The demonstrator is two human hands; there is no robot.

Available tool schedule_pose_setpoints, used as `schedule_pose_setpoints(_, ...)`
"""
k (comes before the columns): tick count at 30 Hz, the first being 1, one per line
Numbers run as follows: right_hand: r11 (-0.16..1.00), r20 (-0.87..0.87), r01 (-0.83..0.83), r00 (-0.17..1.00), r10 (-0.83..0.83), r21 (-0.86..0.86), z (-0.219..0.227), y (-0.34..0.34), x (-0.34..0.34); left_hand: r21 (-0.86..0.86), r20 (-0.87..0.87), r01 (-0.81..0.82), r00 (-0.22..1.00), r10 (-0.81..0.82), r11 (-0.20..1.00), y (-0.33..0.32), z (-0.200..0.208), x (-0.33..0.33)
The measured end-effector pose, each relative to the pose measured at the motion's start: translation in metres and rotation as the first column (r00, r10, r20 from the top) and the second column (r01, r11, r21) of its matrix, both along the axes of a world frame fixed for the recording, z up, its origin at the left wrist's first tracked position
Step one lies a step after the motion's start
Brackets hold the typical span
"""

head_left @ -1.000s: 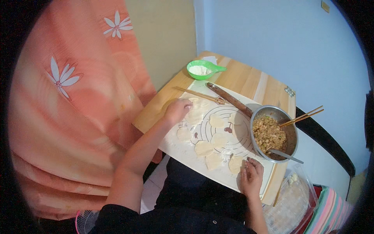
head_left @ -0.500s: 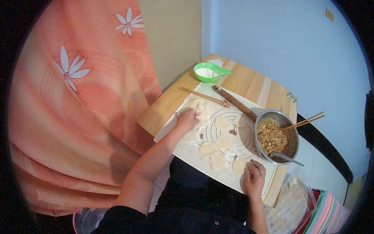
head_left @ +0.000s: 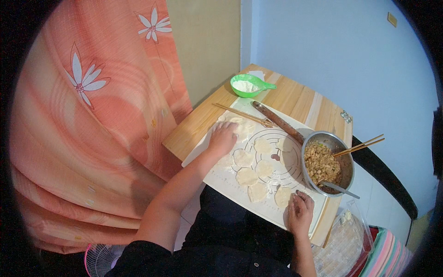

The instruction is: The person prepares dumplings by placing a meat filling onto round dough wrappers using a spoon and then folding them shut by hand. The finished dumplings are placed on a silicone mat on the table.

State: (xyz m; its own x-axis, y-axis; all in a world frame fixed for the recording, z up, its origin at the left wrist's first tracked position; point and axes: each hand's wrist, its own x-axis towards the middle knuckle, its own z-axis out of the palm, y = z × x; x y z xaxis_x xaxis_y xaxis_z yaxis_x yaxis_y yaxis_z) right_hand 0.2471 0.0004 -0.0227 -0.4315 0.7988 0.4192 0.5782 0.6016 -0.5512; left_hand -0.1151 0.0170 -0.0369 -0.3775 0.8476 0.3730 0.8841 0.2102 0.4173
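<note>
My left hand (head_left: 223, 137) lies palm down with its fingers over the floured pile of round dough wrappers (head_left: 240, 123) at the mat's far left. Part of the pile is hidden under it. Beside its wrist a single wrapper (head_left: 242, 158) rests flat on the white mat (head_left: 219, 182). Several more wrappers (head_left: 264, 169) are spread over the mat's printed circles. At the near right edge my right hand (head_left: 301, 211) rests on its side, fingers loosely curled and apart from the thumb, holding nothing. A wrapper (head_left: 283, 197) lies just left of its thumb.
A steel bowl (head_left: 351, 173) of minced filling (head_left: 322, 162) stands right, with chopsticks (head_left: 360, 146) and a spoon (head_left: 340, 189) in it. Behind the wrappers lie a rolling pin (head_left: 279, 122) and thin sticks (head_left: 242, 113). A green scoop (head_left: 264, 86) holds flour at the table's far corner.
A wrapper now lies flat beside my left wrist, where none showed before. My left hand has shifted slightly back over the pile. My right hand has barely moved.
</note>
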Motion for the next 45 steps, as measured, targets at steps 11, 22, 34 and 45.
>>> schedule_pose_setpoints(11,1.0,0.002,-0.003,1.0,0.003,-0.01,0.005,0.0,-0.002,-0.171,-0.028,-0.025,0.999,0.02,0.985,0.022,0.008,-0.008)
schedule_pose_setpoints(22,1.0,0.007,-0.008,1.0,0.008,0.014,0.0,0.0,-0.001,0.02,0.391,0.224,0.895,-0.214,0.974,-0.07,0.026,-0.056)
schedule_pose_setpoints(34,1.0,0.106,-0.001,0.994,0.0,0.008,-0.033,0.009,0.017,0.024,0.18,0.158,0.971,-0.16,0.987,0.045,0.012,-0.042)
schedule_pose_setpoints(45,1.0,0.107,-0.026,0.994,0.024,0.015,-0.03,0.008,0.017,-0.41,-0.069,0.362,0.903,-0.424,0.837,0.148,0.018,-0.049)
